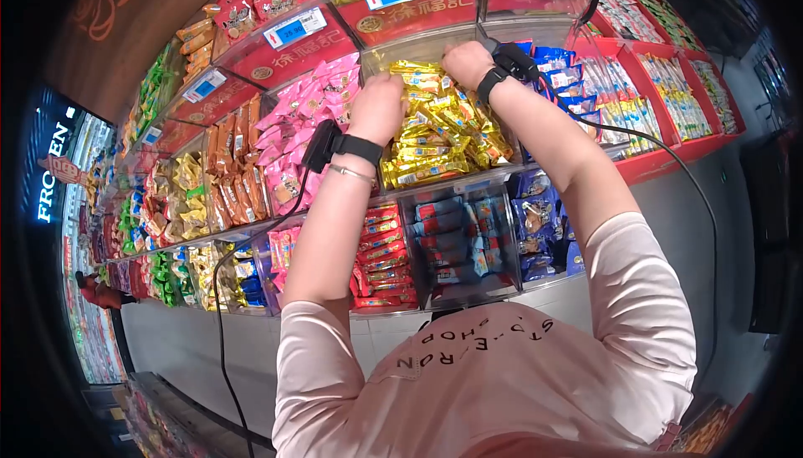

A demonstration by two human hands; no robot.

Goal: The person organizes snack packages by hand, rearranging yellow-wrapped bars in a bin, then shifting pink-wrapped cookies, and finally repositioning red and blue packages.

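Note:
Both my hands are over a clear bin full of yellow-gold wrapped snack packets (439,123). At the bin's left side is my left hand (379,109), its fingers curled toward the packets and their tips hidden. My right hand (467,64) is at the back of the same pile, knuckles up and fingers bent in. Whatever either hand may hold is out of sight. Pink packets (305,107) fill the bin just left of my left hand. Blue packets (556,69) lie to the right of my right wrist.
Red price-tagged panels (418,10) rise behind the bins. Lower bins hold red packets (385,249) and dark blue packets (535,220). Black cables (219,291) hang from both wrist devices. Red-edged bins (627,81) stand on the right. A person in red (100,292) is far left.

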